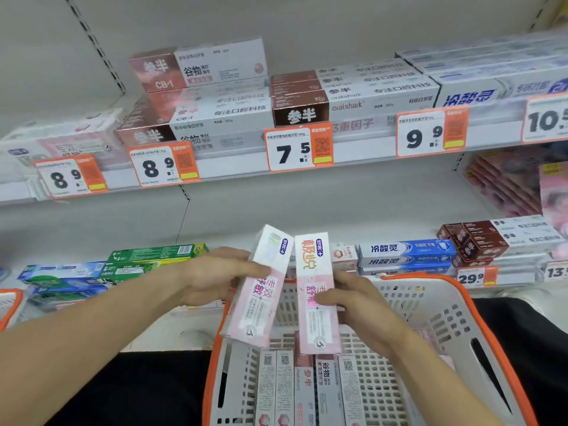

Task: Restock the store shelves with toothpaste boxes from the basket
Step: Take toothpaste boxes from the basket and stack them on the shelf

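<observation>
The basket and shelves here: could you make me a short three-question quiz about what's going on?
1. True or false: each hand holds a pink box.
2. Which price tag hangs on the upper shelf: A 7.5, B 3.2, C 15.0?
3. Fill in: the basket has an ___ rim.

Key:
1. True: left hand grips one pink box, right hand the other.
2. A.
3. Orange.

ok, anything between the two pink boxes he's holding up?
Head view: nothing. The left hand holds one pink box, the right hand the other pink box; only the basket wall shows through the narrow gap.
</observation>
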